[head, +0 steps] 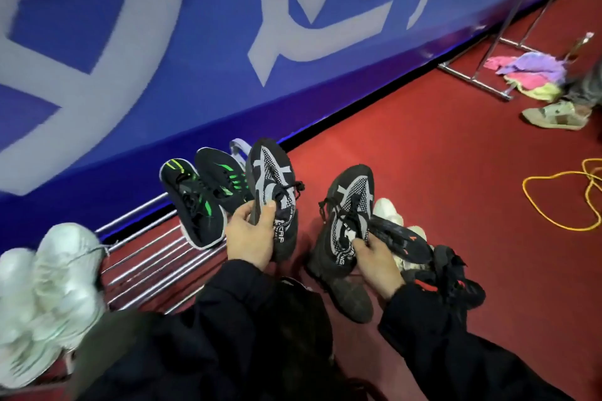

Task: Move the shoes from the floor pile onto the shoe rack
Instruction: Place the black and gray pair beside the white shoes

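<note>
The left hand [250, 234] grips one grey-patterned shoe [272, 192] by its collar at the shoe rack's [153, 257] right end; the right hand [374, 257] grips its mate [350, 221] over the floor pile [423, 257]. Both long axes run toe-away, toward the banner — set each across the bars beside the green-striped pair [202, 195], soles down.

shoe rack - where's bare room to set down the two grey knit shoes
Free: bare rack bars between the white sneakers and green-striped pair. Crowded: the floor pile by the right hand.
</note>
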